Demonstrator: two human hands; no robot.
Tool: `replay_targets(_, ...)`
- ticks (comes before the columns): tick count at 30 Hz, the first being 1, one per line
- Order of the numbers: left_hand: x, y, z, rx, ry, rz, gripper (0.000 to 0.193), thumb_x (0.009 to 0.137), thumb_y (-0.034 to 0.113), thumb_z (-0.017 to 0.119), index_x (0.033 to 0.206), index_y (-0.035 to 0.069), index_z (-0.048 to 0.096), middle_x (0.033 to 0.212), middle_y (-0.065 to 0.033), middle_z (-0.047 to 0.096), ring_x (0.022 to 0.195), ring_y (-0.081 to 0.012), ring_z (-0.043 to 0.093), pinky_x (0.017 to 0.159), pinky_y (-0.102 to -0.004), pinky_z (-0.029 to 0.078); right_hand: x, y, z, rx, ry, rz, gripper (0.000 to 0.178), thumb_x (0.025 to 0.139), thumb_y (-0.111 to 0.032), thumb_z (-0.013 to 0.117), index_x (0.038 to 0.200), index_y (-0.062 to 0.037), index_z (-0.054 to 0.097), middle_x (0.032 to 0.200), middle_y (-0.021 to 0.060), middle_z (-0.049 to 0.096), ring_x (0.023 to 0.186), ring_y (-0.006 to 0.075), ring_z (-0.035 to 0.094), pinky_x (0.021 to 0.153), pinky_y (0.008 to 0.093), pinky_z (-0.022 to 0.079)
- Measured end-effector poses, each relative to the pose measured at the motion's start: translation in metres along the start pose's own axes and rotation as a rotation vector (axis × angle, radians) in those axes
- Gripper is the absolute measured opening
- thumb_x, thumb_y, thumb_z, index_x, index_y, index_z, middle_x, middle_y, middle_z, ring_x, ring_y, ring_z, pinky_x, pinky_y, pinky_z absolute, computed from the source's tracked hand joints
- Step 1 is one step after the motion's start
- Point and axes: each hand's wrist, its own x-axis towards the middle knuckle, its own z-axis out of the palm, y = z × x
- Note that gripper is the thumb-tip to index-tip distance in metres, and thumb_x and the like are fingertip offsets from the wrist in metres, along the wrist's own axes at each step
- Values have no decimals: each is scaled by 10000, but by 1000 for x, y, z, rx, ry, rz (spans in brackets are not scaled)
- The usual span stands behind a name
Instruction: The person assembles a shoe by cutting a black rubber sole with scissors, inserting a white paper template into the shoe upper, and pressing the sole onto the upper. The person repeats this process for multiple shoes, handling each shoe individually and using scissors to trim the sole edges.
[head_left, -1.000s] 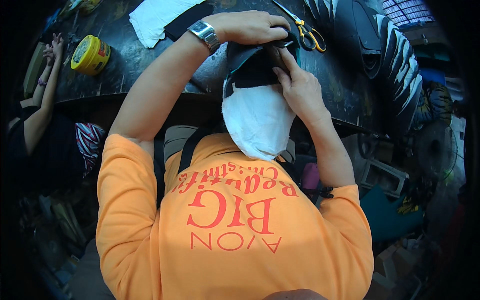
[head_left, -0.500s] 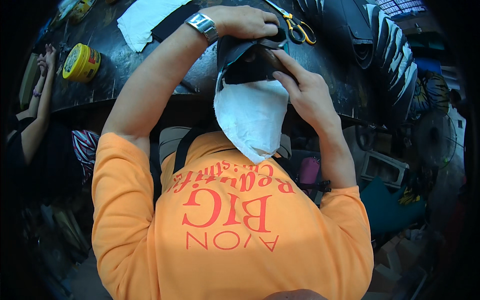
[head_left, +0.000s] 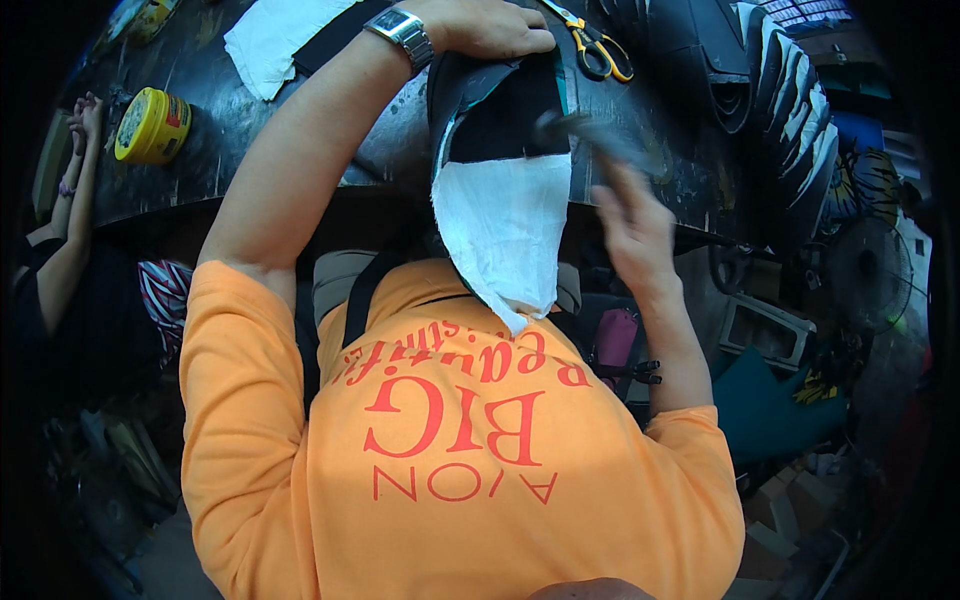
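A black, pouch-like piece with a white cloth-like lining lies over the near table edge, its pointed lining end hanging onto my orange shirt. My left hand, with a metal watch on the wrist, is closed over the far end of the piece, fingers together; its fingertips are partly hidden. To the right of the piece, my right hand holds a dark tool, hammer-like in outline but smeared by motion. The tool's head is over the black part of the piece; whether it touches cannot be told.
Yellow-handled scissors lie beyond the piece to the right. A stack of black-and-white pieces stands at the far right. On the left are a yellow tub, white cloth and another person's hands. A fan stands at right.
My right hand has let go of the piece's edge, drawn back to the right and now holds the dark tool. My left hand stays at the far end, and the piece lies flatter.
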Motion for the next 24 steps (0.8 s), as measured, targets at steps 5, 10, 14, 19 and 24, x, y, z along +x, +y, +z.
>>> replay_targets(5, 13, -10, 1, 16, -8, 113, 542, 1036, 471, 376, 1377, 91, 558, 1353, -245, 611, 1279, -425, 556, 1083, -474, 418, 27, 10, 21, -295, -185, 75, 429, 974, -266, 642, 1374, -160, 528, 914, 224, 717, 844, 435, 697, 733, 501, 553)
replay_targets(10, 4, -2, 1, -1, -25, 50, 523, 1033, 462, 386, 1385, 114, 558, 1354, -249, 611, 1265, -429, 567, 1074, -474, 425, 62, 11, 34, -314, -116, 91, 453, 990, -281, 618, 1423, -221, 500, 892, 231, 719, 855, 441, 704, 765, 505, 563)
replay_targets(14, -8, 5, 0, -21, 4, 22, 515, 1033, 456, 394, 1392, 122, 550, 1350, -263, 609, 1257, -437, 571, 1069, -480, 430, 46, 16, 29, -269, -81, 115, 447, 990, -268, 617, 1417, -215, 498, 920, 219, 725, 875, 448, 698, 775, 496, 553)
replay_targets(19, -8, 2, 2, -11, 29, 22, 517, 1031, 458, 407, 1396, 118, 546, 1332, -268, 617, 1241, -447, 579, 1063, -489, 439, -2, 12, 17, -143, -22, 208, 380, 982, -234, 639, 1343, -142, 560, 929, 230, 714, 885, 459, 683, 744, 491, 535)
replay_targets(24, -15, -2, 8, -61, 114, 60, 532, 1028, 461, 422, 1406, 107, 540, 1322, -264, 625, 1228, -451, 585, 1062, -488, 445, -26, -6, 6, -16, 37, 309, 401, 954, -142, 689, 1342, -81, 609, 980, 209, 734, 894, 319, 751, 792, 369, 560)
